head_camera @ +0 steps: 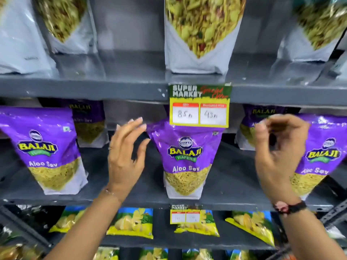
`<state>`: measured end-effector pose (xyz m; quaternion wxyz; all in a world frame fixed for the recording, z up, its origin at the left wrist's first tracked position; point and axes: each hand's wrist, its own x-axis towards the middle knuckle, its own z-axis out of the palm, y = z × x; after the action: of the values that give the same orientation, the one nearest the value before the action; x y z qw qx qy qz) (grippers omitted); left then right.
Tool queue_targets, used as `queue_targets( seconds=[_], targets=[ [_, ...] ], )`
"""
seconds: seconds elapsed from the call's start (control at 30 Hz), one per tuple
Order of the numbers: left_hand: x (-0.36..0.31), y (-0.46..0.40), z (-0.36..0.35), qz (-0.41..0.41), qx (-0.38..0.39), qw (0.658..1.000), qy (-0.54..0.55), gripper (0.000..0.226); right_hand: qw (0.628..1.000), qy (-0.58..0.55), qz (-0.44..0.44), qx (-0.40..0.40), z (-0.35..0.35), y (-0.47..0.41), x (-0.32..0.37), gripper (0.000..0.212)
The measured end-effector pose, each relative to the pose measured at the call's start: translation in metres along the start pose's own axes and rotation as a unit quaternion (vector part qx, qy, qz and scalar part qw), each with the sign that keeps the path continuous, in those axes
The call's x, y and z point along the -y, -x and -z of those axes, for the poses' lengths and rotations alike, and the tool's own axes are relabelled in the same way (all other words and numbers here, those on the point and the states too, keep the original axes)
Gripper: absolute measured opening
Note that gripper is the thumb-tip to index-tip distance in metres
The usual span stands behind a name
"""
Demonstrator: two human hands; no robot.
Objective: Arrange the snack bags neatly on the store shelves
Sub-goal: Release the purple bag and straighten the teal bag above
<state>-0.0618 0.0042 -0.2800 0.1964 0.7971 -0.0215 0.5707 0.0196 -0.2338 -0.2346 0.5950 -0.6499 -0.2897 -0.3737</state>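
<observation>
Middle shelf (234, 175): centre purple Aloo Sev bag (185, 160) stands upright under the price tag (200, 106); my left hand (125, 156) open, fingers spread, just left of its top corner, holding nothing; my right hand (277, 152) loosely curled, empty, before the right purple bag (319, 156); left purple bag (47, 149) leans.

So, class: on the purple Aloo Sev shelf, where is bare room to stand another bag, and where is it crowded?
Bare shelf lies either side of the centre Aloo Sev bag: between it and the left bag, where the left hand hovers, and towards the right bag, behind the right hand. The far ends are crowded, bags standing two deep.
</observation>
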Motion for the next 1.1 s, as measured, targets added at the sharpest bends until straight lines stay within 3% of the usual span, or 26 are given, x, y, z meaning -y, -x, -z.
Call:
queue_targets(
  seconds=[0.13, 0.27, 0.33, 0.4, 0.5, 0.53, 0.57, 0.67, 0.7, 1.1],
  targets=[
    [-0.026, -0.09, 0.021, -0.036, -0.038, 0.999, 0.013, 0.035, 0.997, 0.031, 0.061, 0.043, -0.016, -0.071, 0.037, 0.017],
    [-0.045, -0.163, 0.012, 0.132, 0.078, 0.987, 0.054, 0.058, 0.968, 0.115, -0.074, 0.21, -0.039, -0.131, 0.039, 0.06],
    [-0.042, -0.187, 0.0, 0.229, 0.158, 0.954, 0.109, 0.074, 0.935, 0.108, -0.161, 0.295, -0.045, -0.148, 0.038, 0.07],
    [-0.034, -0.206, -0.013, 0.306, 0.237, 0.906, 0.17, 0.092, 0.912, 0.109, -0.193, 0.346, -0.051, -0.158, 0.036, 0.067],
    [-0.018, -0.218, -0.028, 0.344, 0.292, 0.862, 0.231, 0.136, 0.902, 0.086, -0.206, 0.37, -0.057, -0.166, 0.034, 0.051],
    [-0.011, -0.219, -0.035, 0.349, 0.289, 0.855, 0.252, 0.14, 0.901, 0.072, -0.209, 0.372, -0.058, -0.167, 0.032, 0.048],
    [-0.01, -0.22, -0.038, 0.352, 0.285, 0.852, 0.264, 0.135, 0.902, 0.055, -0.211, 0.372, -0.059, -0.169, 0.031, 0.048],
    [-0.027, -0.222, -0.031, 0.344, 0.258, 0.858, 0.281, 0.071, 0.907, 0.049, -0.207, 0.364, -0.059, -0.17, 0.029, 0.053],
    [-0.028, -0.221, -0.03, 0.341, 0.251, 0.862, 0.279, 0.059, 0.908, 0.051, -0.206, 0.362, -0.059, -0.171, 0.028, 0.055],
    [-0.037, -0.21, -0.006, 0.326, 0.221, 0.877, 0.275, 0.061, 0.909, 0.053, -0.204, 0.359, -0.047, -0.159, 0.044, 0.059]
  ],
)
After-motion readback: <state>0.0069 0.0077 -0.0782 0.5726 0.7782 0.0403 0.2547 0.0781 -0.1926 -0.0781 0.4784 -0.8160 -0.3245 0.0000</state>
